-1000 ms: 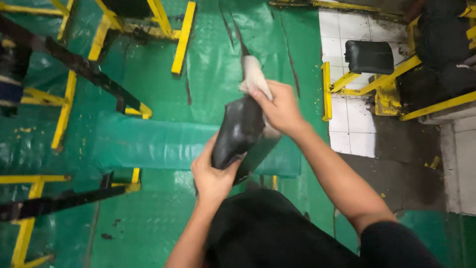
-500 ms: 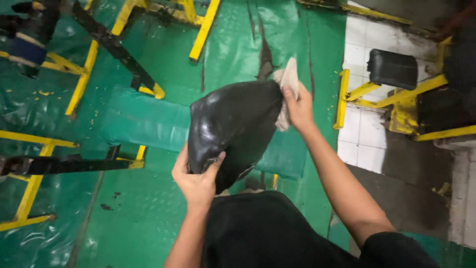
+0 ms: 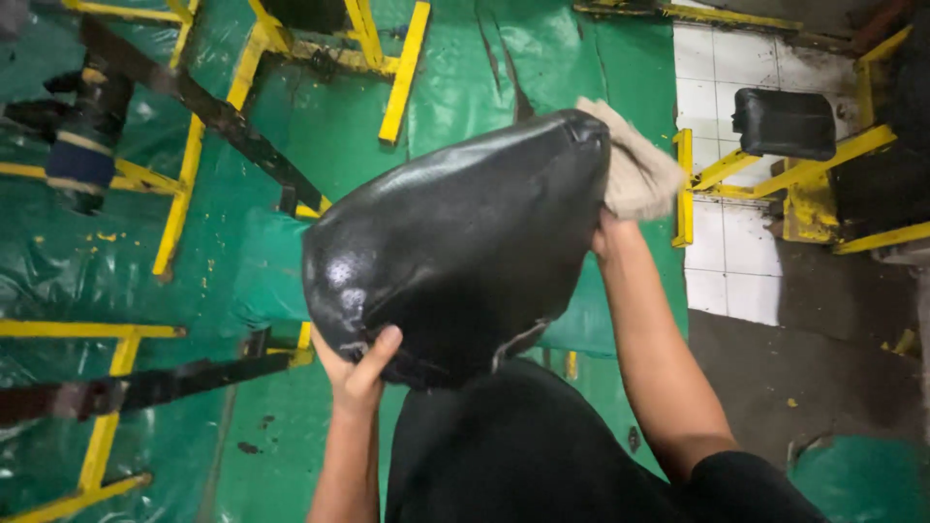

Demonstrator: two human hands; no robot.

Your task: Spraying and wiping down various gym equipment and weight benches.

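Up close, the glossy black padded leather seat cushion (image 3: 455, 242) is held tilted above the green tarpaulin floor (image 3: 465, 77). Left hand (image 3: 356, 373) clamps its near lower edge; right hand (image 3: 610, 232), mostly hidden, presses a beige cloth (image 3: 635, 169) against its far right end, among yellow metal frames (image 3: 397, 73).

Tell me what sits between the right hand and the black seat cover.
A beige rag, pressed by the right hand against the black seat cover's far end, in the head view.
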